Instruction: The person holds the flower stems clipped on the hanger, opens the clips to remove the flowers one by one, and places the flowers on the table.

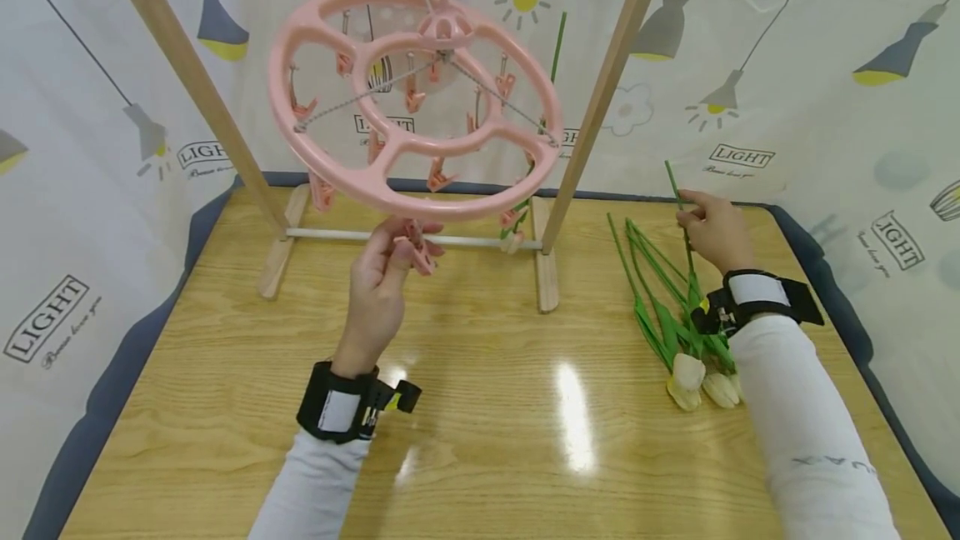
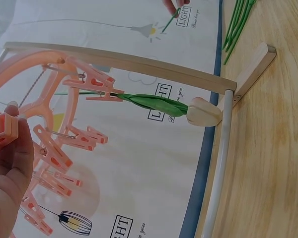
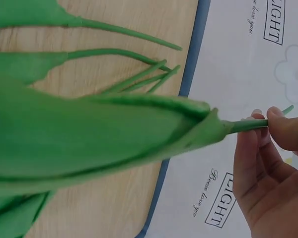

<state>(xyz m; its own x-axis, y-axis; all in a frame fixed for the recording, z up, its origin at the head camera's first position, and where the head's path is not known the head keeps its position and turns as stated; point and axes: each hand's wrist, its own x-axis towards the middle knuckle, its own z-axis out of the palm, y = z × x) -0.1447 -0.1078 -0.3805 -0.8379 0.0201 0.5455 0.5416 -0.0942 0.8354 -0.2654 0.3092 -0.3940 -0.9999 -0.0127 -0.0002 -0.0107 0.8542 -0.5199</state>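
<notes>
At the front rim of a round pink drying hanger [image 1: 337,169], my left hand [image 1: 378,298] pinches a pink clothespin [image 1: 422,255] between thumb and fingers. The same clothespin [image 2: 2,130] shows at the left edge of the left wrist view. Over at the right, my right hand [image 1: 716,232] pinches the green stem [image 3: 248,126] of an artificial tulip, stem end upward; its flower head cannot be told apart from the others. Below that hand lies a bunch of white tulips [image 1: 686,377]. Another tulip [image 2: 203,111] hangs head down from a clothespin on the hanger's right side.
The hanger hangs within a wooden stand, whose right post [image 1: 607,90] and foot [image 1: 546,273] stand between it and the bunch. A white crossbar [image 1: 337,235] joins the feet low down. Several other pink clothespins [image 2: 52,148] dangle from the hanger. Printed cloth walls border the wooden table [image 1: 480,440].
</notes>
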